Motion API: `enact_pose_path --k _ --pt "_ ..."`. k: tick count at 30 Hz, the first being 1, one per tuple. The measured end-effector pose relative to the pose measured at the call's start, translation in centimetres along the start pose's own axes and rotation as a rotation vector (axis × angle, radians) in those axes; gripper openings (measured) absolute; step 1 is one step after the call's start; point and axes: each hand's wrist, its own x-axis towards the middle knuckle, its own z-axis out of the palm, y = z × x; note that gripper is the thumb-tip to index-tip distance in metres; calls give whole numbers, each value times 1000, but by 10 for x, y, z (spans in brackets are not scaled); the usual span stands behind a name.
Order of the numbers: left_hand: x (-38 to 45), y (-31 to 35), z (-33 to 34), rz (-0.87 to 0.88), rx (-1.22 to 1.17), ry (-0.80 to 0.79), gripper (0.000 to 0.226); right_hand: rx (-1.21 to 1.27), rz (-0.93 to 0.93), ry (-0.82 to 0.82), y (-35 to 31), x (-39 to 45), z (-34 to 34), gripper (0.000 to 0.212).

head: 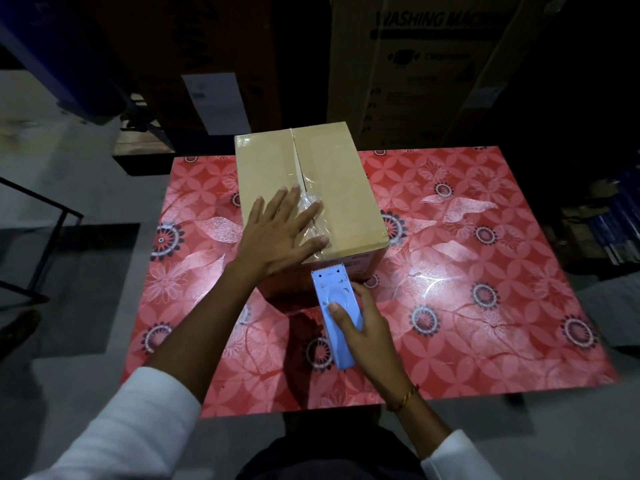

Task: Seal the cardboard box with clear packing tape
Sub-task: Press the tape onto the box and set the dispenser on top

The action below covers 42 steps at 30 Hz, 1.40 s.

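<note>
A closed brown cardboard box (pixel 332 181) stands on a red flowered table (pixel 467 271). Clear packing tape (pixel 306 199) runs along its centre seam, wrinkled near the front. My left hand (pixel 282 233) lies flat on the box top with fingers spread over the tape. A light blue tape dispenser (pixel 334 313) is gripped by my right hand (pixel 363 327) just in front of the box's near side. Its toothed edge points at the lower front face of the box.
A tall washing machine carton (pixel 433 64) and another dark carton (pixel 207 64) stand behind the table. A black metal frame (pixel 41 237) is on the floor at the left. Stacked items (pixel 609 230) sit in shadow at the right.
</note>
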Motion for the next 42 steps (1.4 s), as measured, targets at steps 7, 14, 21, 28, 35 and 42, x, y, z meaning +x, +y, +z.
enact_pose_path --k 7,14,21,28,35,42 --pt "-1 2 1 -12 7 27 80 -40 17 31 -4 -1 0 37" --pt "-1 3 -1 -16 18 21 82 -49 31 28 -3 -6 0 39" --pt "-2 4 1 -17 16 29 82 -52 54 35 -7 -4 4 34" --pt "-2 3 1 -7 6 35 81 -14 104 68 -13 -2 12 30" --pt "-3 3 1 4 -7 32 79 -49 302 111 27 -1 15 32" --pt "-4 -3 0 58 -72 66 76 74 299 190 24 -1 -17 24"
